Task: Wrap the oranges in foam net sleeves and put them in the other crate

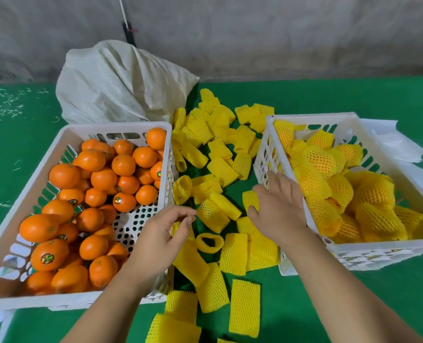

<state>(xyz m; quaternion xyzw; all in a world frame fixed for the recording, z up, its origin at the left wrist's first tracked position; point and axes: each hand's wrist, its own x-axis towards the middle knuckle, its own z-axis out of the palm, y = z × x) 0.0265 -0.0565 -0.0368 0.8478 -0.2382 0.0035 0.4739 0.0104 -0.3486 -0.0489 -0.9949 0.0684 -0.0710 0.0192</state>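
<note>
Head view showed both bare forearms reaching fwd from the bottom edge, over loose yellow foam net sleeves [222, 170] scattered on the green floor [12, 144] btwn two white crates. Left hand [167, 233] hovered just off the inner corner of the left crate [167, 149], wrist bent, palm turned inward, fingers loosely curled w/ thumb and index tips close together; a bit of yellow sleeve showed right under those tips, but whether they actually pinched it couldn't be told. Right hand [278, 205] was palm-down, fingers spread and reaching fwd, fingertips at the near wall of the right crate [262, 154]; its thumb side lay against one sleeve [250, 199] on the floor, contact w/ the crate wall unclear, nothing gripped. Bare oranges [99, 179] filled the left crate, to the left of and beyond the left hand, some w/ small stickers. Wrapped oranges [329, 179] were piled in the right crate, right of the right hand. More flat sleeves lay below both wrists. Well beyond both hands, a white sack [121, 82] slumped against a grey wall [279, 33].
</note>
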